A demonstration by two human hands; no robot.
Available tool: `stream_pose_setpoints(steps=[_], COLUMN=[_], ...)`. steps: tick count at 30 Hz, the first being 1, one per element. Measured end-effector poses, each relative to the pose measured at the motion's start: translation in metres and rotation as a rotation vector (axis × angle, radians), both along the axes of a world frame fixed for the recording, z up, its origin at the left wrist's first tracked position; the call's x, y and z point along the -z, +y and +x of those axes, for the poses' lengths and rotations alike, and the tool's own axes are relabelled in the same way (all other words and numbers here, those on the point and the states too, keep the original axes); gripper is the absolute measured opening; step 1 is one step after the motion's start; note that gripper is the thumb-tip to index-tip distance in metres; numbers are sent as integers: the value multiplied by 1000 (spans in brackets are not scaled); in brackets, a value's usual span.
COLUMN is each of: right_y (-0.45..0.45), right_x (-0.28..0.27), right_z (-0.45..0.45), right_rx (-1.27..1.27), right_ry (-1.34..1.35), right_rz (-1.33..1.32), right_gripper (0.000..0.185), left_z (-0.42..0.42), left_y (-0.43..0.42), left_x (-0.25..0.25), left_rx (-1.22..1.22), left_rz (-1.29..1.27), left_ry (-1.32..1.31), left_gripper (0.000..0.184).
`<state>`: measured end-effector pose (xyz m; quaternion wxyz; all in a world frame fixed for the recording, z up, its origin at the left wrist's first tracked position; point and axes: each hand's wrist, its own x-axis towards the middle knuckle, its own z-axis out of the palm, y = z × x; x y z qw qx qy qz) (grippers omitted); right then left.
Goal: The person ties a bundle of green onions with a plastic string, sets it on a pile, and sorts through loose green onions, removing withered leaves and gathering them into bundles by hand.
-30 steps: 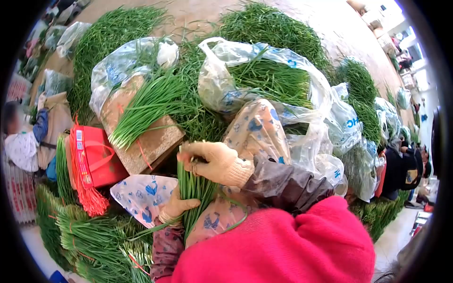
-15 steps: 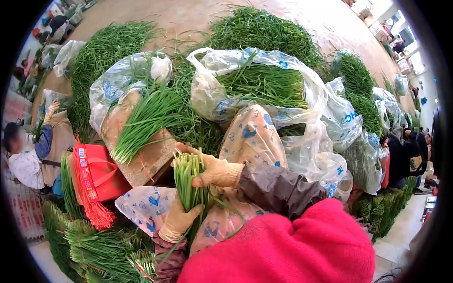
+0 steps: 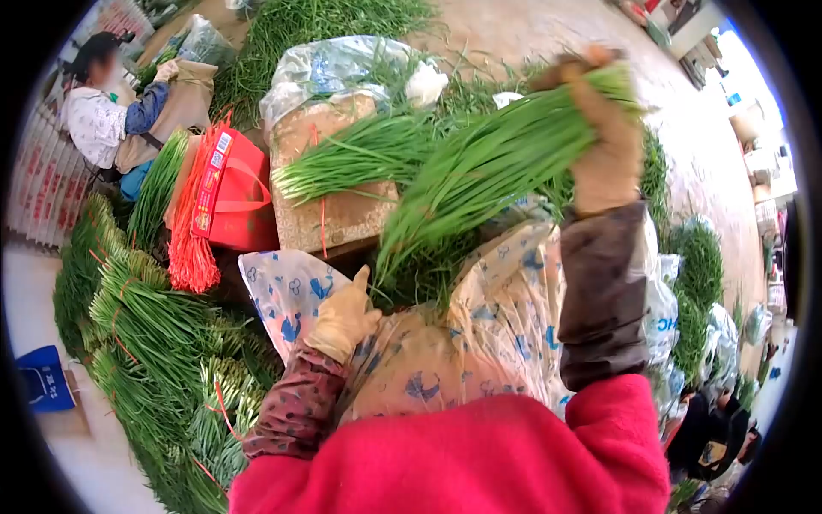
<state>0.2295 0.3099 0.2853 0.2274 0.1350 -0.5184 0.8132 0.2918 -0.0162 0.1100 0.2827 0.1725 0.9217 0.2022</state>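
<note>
Raised at the upper right, my gloved right hand grips a bunch of long green chives by its stem end; the leaves trail down to the left. The hand is blurred by motion. Over my lap, my gloved left hand holds nothing, with one finger raised apart from the others. Beneath it lies a plastic apron with blue prints. Another chive bunch rests on a worn block, where a red tie hangs over the front.
Left of the block stands a red bag with red ties draped over it. Tied chive bundles are stacked at my left. A co-worker sits at the upper left. Loose chives lie on the floor ahead.
My right hand has lifted the chive bunch up and to the right, away from my lap. The left hand has let go of it. My view has turned.
</note>
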Motion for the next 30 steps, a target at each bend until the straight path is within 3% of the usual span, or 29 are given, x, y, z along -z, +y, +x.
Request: stream_pose_setpoints(steps=[1,2,5,7,9,10,11,12,13,15,17,18,19,21,23,24,27,28,30], right_y=[6,13,13,-8,-39,-50,-61,-69,-70,-92,-104,-116,-123,-137,-138,-135,-128,-122,-117], right_x=[-18,-31,-29,-30,-37,-34,-29,-23,2,8,15,13,5,0,8,10,27,34,59], right_z=[-4,-7,-44,-40,-32,-31,-32,-34,-42,-41,-49,-49,-48,-42,-48,-52,-64,-62,-48], right_rx=[-104,-113,373,212,185,173,-25,-225,-316,-356,-539,-466,-425,-114,-6,49,155,132,8], right_ry=[210,116,-262,-215,-405,-401,-464,-519,-354,-408,-334,-237,-267,-352,-205,-248,-112,-166,-217], right_rz=[-22,17,626,467,525,519,424,327,311,266,44,-39,-2,165,388,559,683,697,609], right_gripper=[26,32,38,45,54,54,58,61,66,61,57,54,53,49,52,59,68,78,81], left_z=[-1,-3,-19,-32,-58,-65,-73,-86,-98,-110,-110,-110,-106,-98,-95,-94,-95,-95,-98], left_y=[-8,-11,-23,-31,-40,-37,-31,-24,-15,9,30,41,45,54,69,67,74,74,75], left_x=[5,4,-17,-40,-68,-82,-95,-110,-121,-130,-139,-122,-118,-109,-104,-103,-86,-83,-78], left_rx=[66,47,18,-23,10,-31,-70,41,150,155,103,78,20,-96,-129,-175,-318,-318,-509], left_rz=[-65,-78,-72,-65,167,516,863,970,1075,1286,1425,1467,1463,1454,1608,1538,1568,1563,1588], left_ry=[31,1,-143,-37,-20,-130,-234,-198,-168,-275,-633,-540,-523,-490,-573,-555,-616,-615,-495], left_gripper=[86,86,84,86,98,106,115,117,119,124,124,104,92,68,66,64,44,44,24])
